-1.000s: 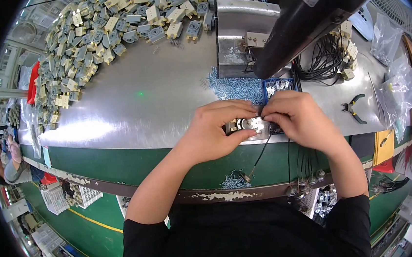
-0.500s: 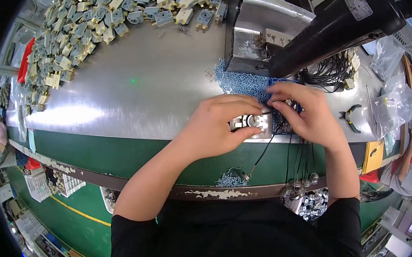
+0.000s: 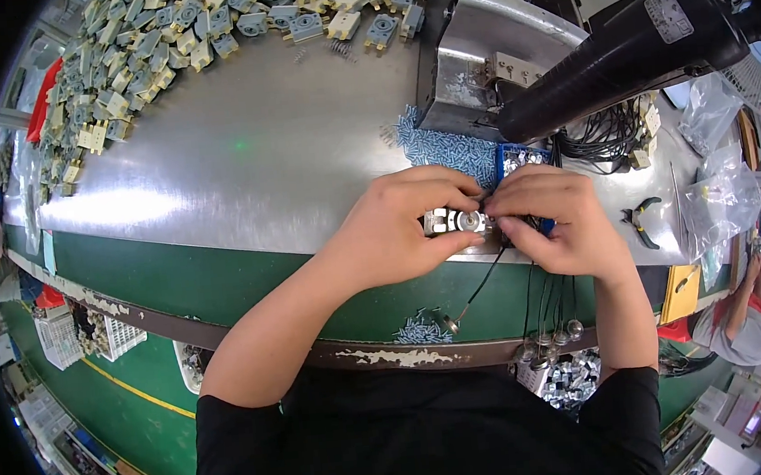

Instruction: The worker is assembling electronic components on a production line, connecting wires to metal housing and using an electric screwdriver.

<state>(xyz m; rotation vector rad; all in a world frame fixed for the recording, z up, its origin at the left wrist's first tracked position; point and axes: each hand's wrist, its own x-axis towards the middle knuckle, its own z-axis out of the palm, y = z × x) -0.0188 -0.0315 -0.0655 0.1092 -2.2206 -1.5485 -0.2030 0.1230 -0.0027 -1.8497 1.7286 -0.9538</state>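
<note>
A shiny silver metal worktable [image 3: 186, 187] spreads across the middle; a black cylindrical tool [image 3: 609, 59] slants at upper right. Just right of centre, the bare right hand [image 3: 562, 217] (its grip I cannot tell) bends beside the bare left hand [image 3: 411, 228], whose thumb and fingers grip a small silver-faced block [image 3: 453, 221].

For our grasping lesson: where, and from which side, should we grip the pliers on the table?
The pliers are probably best held around both handles, the right hand coming from above and the right: they lie flat, handles spread apart toward the right, working end pointing left.
</note>
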